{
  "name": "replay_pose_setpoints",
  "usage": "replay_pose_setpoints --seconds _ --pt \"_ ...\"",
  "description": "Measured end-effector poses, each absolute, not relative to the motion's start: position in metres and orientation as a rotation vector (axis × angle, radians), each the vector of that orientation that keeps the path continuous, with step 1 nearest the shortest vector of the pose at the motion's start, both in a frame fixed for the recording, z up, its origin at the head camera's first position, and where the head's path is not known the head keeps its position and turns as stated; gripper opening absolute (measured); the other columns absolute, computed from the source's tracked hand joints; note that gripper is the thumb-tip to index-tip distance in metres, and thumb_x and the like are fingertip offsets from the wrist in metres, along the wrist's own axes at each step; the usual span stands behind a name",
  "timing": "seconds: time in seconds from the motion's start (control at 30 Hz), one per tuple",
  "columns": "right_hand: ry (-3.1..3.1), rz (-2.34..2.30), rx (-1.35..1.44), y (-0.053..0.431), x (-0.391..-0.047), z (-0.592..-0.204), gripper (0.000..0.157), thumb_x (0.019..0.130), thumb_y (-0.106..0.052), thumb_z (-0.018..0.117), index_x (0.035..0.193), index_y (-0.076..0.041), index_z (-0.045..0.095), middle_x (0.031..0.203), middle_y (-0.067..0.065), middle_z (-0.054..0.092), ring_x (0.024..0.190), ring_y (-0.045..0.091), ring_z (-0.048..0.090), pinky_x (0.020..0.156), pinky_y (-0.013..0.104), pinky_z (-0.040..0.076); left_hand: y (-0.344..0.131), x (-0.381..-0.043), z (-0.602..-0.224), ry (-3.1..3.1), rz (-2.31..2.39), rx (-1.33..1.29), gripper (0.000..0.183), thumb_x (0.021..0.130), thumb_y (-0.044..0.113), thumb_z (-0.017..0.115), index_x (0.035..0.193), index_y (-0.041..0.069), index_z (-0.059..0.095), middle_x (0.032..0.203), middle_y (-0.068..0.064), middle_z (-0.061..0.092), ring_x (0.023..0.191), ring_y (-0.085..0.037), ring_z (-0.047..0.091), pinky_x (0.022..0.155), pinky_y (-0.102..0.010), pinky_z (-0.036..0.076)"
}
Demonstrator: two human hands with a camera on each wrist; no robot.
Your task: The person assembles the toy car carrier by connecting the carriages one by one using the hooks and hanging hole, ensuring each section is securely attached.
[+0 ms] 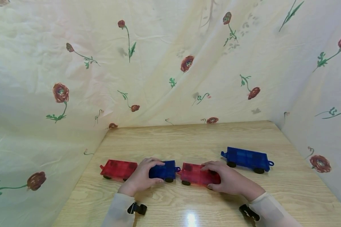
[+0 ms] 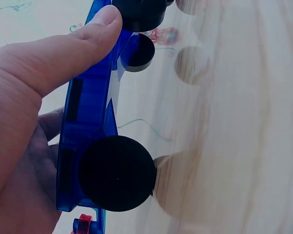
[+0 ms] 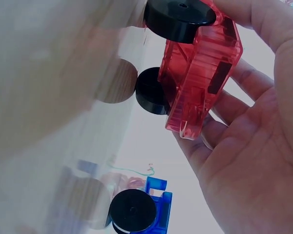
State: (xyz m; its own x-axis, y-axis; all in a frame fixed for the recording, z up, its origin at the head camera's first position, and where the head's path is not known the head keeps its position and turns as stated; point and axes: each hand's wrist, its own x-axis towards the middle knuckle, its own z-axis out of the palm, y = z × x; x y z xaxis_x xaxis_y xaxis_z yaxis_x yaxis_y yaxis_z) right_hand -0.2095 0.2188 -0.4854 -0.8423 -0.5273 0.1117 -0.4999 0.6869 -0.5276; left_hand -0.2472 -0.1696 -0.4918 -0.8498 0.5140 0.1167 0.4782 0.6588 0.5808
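My left hand (image 1: 143, 173) grips a blue toy wagon (image 1: 165, 169) from above, the thumb along its near side in the left wrist view. A small red coupling piece (image 2: 85, 225) meets the blue wagon's end there. My right hand (image 1: 230, 178) holds a red toy wagon (image 1: 193, 173), fingers over the far side and thumb on the near side. The ring (image 1: 177, 169) of the blue wagon meets the red wagon's hook between the hands. Left of my left hand stands another red wagon (image 1: 120, 169), its right end hidden. All have black wheels (image 2: 118, 173).
Behind my right hand, a separate blue wagon (image 1: 248, 158) stands on the wooden table (image 1: 170, 205), a hook at its left and a ring at its right. Flower-printed cloth (image 1: 159, 78) rises at the back and both sides. Each wrist wears a black strap (image 1: 137, 208).
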Motion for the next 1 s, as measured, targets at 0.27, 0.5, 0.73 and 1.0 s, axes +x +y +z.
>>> replay_pose_setpoints --seconds 0.27,0.5,0.73,1.0 --pt "2.823 -0.889 -0.839 0.2195 -0.2093 -0.4848 0.049 0.088 -0.032 0.087 0.133 -0.027 0.069 0.147 -0.005 0.056 0.132 0.026 0.052 0.099 0.048 0.055 -0.1707 -0.2487 -0.4927 2.802 0.958 0.864 0.063 0.084 0.044 0.087 0.141 0.040 0.062 0.142 0.017 0.053 0.138 -0.021 0.044 0.111 -0.055 0.043" --pt "2.815 -0.907 -0.842 0.2196 -0.2092 -0.4852 0.048 0.089 -0.033 0.086 0.133 -0.028 0.069 0.148 -0.003 0.056 0.132 0.028 0.052 0.097 0.048 0.055 -0.1730 -0.2493 -0.4951 2.812 0.943 0.877 0.062 0.084 0.045 0.087 0.141 0.039 0.062 0.142 0.015 0.054 0.137 -0.021 0.045 0.111 -0.055 0.044" --pt "2.806 -0.916 -0.852 0.2211 -0.2095 -0.4855 0.050 0.088 -0.032 0.087 0.134 -0.028 0.068 0.149 -0.004 0.055 0.133 0.028 0.052 0.099 0.050 0.054 -0.1734 -0.2484 -0.4935 2.813 0.916 0.872 0.063 0.083 0.041 0.089 0.141 0.036 0.063 0.141 0.013 0.055 0.137 -0.022 0.045 0.112 -0.056 0.042" --pt "2.789 -0.923 -0.855 0.2227 -0.2110 -0.4844 0.050 0.088 -0.034 0.087 0.134 -0.027 0.067 0.148 -0.003 0.055 0.133 0.029 0.053 0.100 0.051 0.053 -0.1735 -0.2474 -0.4938 2.817 0.913 0.880 0.062 0.083 0.041 0.089 0.140 0.036 0.064 0.142 0.012 0.055 0.137 -0.023 0.045 0.111 -0.057 0.043"
